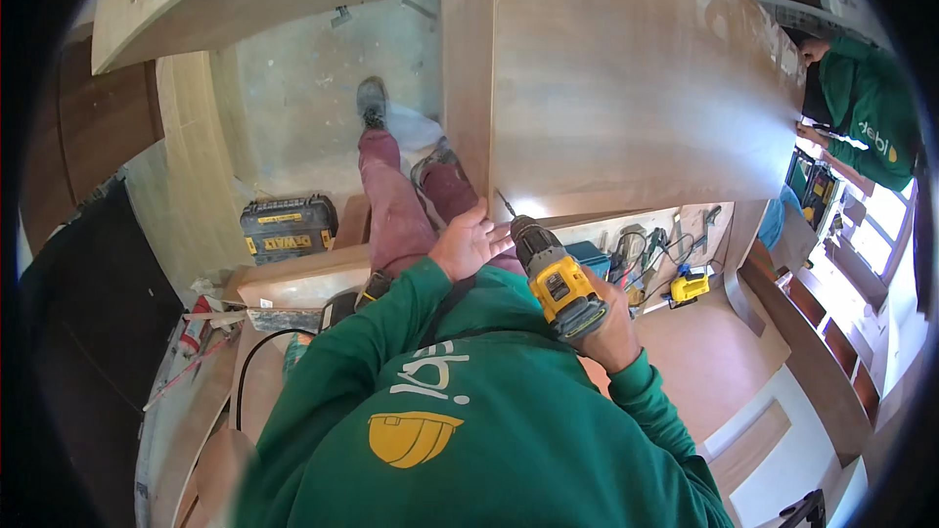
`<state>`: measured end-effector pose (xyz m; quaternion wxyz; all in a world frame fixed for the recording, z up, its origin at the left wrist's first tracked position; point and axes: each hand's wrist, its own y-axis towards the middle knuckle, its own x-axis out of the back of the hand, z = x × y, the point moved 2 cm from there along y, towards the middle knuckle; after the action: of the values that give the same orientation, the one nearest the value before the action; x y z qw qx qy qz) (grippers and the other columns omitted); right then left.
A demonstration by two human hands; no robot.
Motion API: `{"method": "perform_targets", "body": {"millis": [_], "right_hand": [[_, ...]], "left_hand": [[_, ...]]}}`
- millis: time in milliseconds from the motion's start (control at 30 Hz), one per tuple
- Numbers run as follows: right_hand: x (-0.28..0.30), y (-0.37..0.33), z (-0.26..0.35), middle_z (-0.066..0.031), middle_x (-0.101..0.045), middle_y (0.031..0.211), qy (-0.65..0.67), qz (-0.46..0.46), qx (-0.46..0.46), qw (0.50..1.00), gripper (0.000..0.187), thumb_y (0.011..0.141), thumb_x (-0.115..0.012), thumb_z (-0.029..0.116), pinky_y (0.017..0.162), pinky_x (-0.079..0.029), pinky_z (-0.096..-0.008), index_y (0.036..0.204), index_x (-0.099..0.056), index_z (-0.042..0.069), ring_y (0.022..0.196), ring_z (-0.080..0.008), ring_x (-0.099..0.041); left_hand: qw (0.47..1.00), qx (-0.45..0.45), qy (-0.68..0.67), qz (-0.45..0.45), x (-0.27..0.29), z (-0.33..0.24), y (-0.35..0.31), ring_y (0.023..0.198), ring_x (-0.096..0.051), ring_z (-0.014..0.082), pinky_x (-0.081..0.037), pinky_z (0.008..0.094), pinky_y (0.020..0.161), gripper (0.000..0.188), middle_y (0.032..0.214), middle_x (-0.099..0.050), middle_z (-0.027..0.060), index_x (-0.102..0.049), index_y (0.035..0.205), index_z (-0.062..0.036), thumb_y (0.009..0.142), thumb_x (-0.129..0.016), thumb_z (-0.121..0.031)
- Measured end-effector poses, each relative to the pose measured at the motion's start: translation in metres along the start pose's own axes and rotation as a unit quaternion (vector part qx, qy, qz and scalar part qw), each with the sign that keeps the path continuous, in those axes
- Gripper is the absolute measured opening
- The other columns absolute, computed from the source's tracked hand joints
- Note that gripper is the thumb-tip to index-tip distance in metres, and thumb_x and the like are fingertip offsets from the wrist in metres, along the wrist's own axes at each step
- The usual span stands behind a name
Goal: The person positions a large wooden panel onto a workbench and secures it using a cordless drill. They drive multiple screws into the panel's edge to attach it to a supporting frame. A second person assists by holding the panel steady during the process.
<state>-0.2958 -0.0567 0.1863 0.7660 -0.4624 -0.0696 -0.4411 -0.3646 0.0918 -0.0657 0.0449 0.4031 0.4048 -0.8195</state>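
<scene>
Two hands of mine are at the panel's near corner: my right hand is wrapped firmly around the grip of the yellow-and-black drill, which sits in front of my chest with its bit pointing at that corner. My left hand is just beside the chuck, fingers half-curled, though I cannot tell whether they pinch anything. Beyond them lies the broad wooden panel, a co-worker at its far right end.

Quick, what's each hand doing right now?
Left hand: by the wooden panel; can't tell if it's holding anything.
Right hand: closed, holding the yellow-and-black drill.
</scene>
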Motion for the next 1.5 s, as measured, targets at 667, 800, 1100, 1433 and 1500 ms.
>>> {"method": "perform_targets", "body": {"millis": [667, 800, 1100, 1433, 1500], "right_hand": [[0.005, 0.004, 0.003, -0.0157, -0.072, 0.087, -0.038, 0.014, 0.024, 0.999, 0.046, 0.071, -0.087, 0.018, 0.069, -0.057, -0.0395, 0.108, -0.064, 0.004, 0.08, -0.0371, -0.072], [0.003, 0.003, -0.003, -0.0166, -0.072, 0.087, -0.036, 0.016, 0.008, 0.999, 0.044, 0.071, -0.088, 0.02, 0.069, -0.057, -0.0413, 0.106, -0.064, 0.006, 0.08, -0.0382, -0.071], [0.002, 0.002, -0.006, -0.0178, -0.071, 0.088, -0.027, 0.008, 0.003, 1.0, 0.041, 0.072, -0.086, 0.022, 0.069, -0.056, -0.0435, 0.101, -0.063, 0.007, 0.082, -0.0396, -0.071], [0.002, 0.002, -0.001, -0.0191, -0.071, 0.09, -0.034, 0.016, -0.026, 0.999, 0.039, 0.074, -0.085, 0.023, 0.071, -0.056, -0.0447, 0.1, -0.062, 0.006, 0.085, -0.0411, -0.07], [0.003, 0.002, 0.001, -0.0194, -0.07, 0.091, -0.035, 0.017, -0.029, 0.999, 0.039, 0.074, -0.085, 0.023, 0.071, -0.056, -0.0448, 0.099, -0.062, 0.006, 0.085, -0.0413, -0.07]], "left_hand": [[0.997, -0.068, -0.027, 0.029, -0.018, 0.002, 0.004, 0.11, -0.061, 0.0192, -0.048, 0.0341, 0.095, 0.038, 0.121, -0.066, 0.002, -0.058, 0.135, -0.0111, 0.103, -0.06, -0.032], [0.979, -0.1, 0.085, -0.159, -0.004, -0.003, 0.003, 0.103, -0.058, 0.0151, -0.047, 0.0352, 0.093, 0.034, 0.112, -0.065, -0.0014, -0.059, 0.131, -0.012, 0.102, -0.062, -0.028], [0.896, -0.259, 0.289, -0.218, -0.005, -0.007, 0.006, 0.082, -0.061, 0.0108, -0.05, 0.0277, 0.072, 0.022, 0.101, -0.067, -0.0006, -0.066, 0.119, -0.006, 0.098, -0.066, -0.015], [0.653, -0.432, 0.557, -0.276, -0.04, -0.001, -0.017, 0.08, -0.07, 0.0263, -0.054, 0.0359, 0.071, 0.025, 0.093, -0.07, 0.0183, -0.073, 0.105, 0.0032, 0.089, -0.075, -0.015], [0.639, -0.438, 0.564, -0.286, -0.042, -0.001, -0.017, 0.079, -0.07, 0.0273, -0.054, 0.0361, 0.07, 0.023, 0.089, -0.07, 0.0182, -0.074, 0.102, 0.0029, 0.088, -0.076, -0.015]]}}
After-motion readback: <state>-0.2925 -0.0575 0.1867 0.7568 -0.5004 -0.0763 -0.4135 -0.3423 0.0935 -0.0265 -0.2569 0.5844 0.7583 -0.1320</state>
